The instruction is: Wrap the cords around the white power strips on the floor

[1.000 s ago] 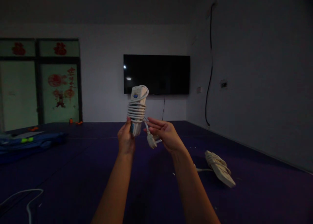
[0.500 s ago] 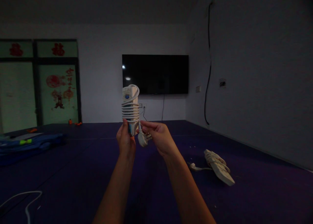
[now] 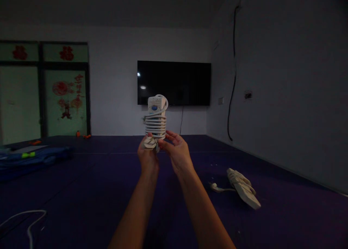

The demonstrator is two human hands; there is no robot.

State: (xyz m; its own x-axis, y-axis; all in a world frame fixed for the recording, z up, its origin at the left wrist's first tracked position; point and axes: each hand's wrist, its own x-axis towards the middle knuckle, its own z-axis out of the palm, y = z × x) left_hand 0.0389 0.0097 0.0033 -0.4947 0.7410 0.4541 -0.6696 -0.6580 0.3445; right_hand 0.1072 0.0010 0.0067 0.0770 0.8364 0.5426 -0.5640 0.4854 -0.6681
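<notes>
The power strip point(image 3: 151, 101) is held upright above the purple surface point(image 3: 103, 194), at the center of the scene, with its blue button point(image 3: 154, 108) at the upper end. The white cord point(image 3: 156, 126) is wound around the body in stacked turns below the button; one loop stands out over the upper right corner.

Left hand point(image 3: 148, 157): grips the lower end of the power strip. The thumb tip shows at the left, just below the cord turns; the other fingers are largely hidden, so their exact position cannot be told. The plug point(image 3: 149, 143) sits on the near side of this hand, covering part of the thumb and the lower end of the strip.

Right hand point(image 3: 178, 152): located at the lower right edge of the strip. The thumb points left, its tip at the cord end just right of the plug. The index finger extends along the right side of the lowest turns, apart from the thumb. Whether thumb and fingers pinch the cord end cannot be told.

A second power strip point(image 3: 247, 193), also wrapped with cord, lies on the surface to the right; its plug end points left. A white cable point(image 3: 29, 212) lies near left. A blue cloth point(image 3: 51, 156) lies farther left.
</notes>
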